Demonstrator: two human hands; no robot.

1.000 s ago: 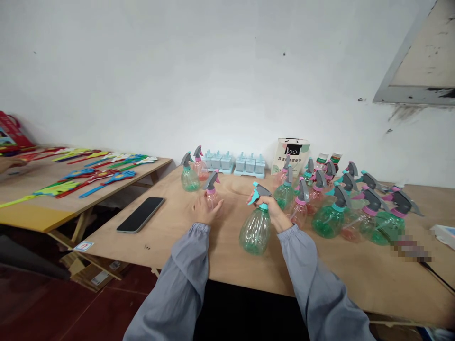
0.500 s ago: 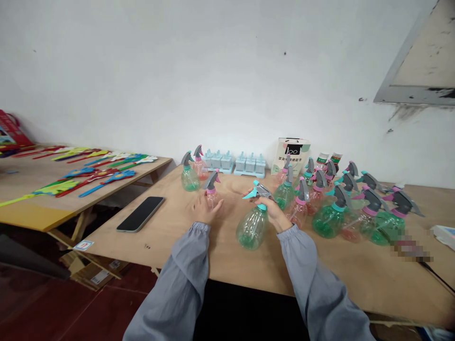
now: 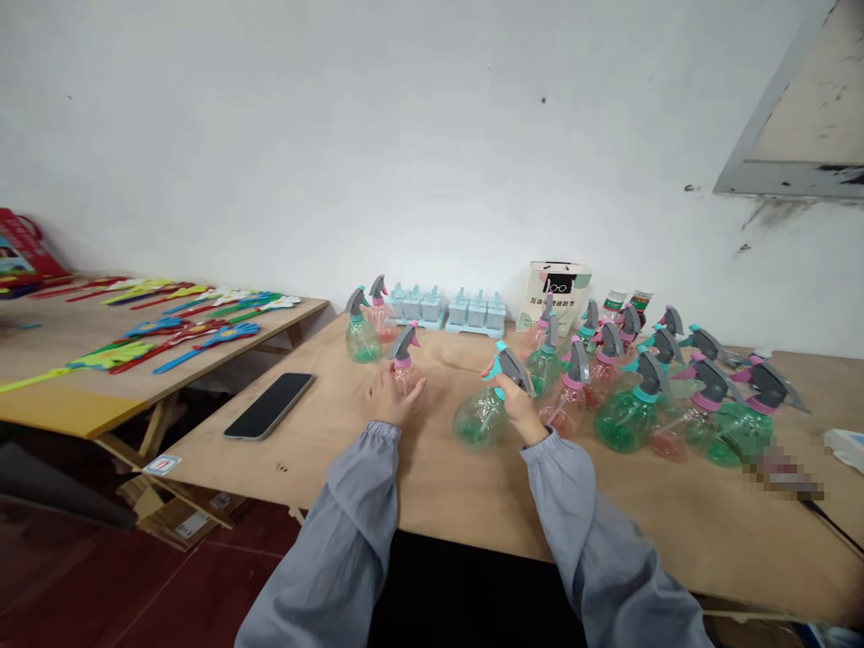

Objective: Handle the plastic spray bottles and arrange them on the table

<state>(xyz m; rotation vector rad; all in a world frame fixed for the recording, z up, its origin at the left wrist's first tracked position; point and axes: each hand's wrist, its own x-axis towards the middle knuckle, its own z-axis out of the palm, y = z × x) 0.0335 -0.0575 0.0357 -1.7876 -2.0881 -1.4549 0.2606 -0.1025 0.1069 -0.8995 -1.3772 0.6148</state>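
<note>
My left hand (image 3: pixel 393 398) is wrapped round the body of a pink spray bottle (image 3: pixel 405 371) with a grey and pink nozzle, upright on the wooden table. My right hand (image 3: pixel 514 396) grips the neck of a green spray bottle (image 3: pixel 479 419) with a grey and light-blue nozzle; the bottle leans, its base towards the left. Close to the right of that hand stand more bottles, among them a pink one (image 3: pixel 562 407) and a green one (image 3: pixel 625 421). Behind my left hand are another green bottle (image 3: pixel 363 339) and a pink bottle (image 3: pixel 382 319).
A black phone (image 3: pixel 270 407) lies at the table's left. Along the wall are light-blue popsicle moulds (image 3: pixel 476 313) and a paper bag (image 3: pixel 553 297). A second table (image 3: pixel 81 400) at the left bears colourful hand-shaped toys (image 3: pixel 222 336). A cable (image 3: pixel 832 522) runs at the right.
The green bottle in my right hand has tilted, its base rising a little and its nozzle swinging to the right. My left hand stays on the pink bottle.
</note>
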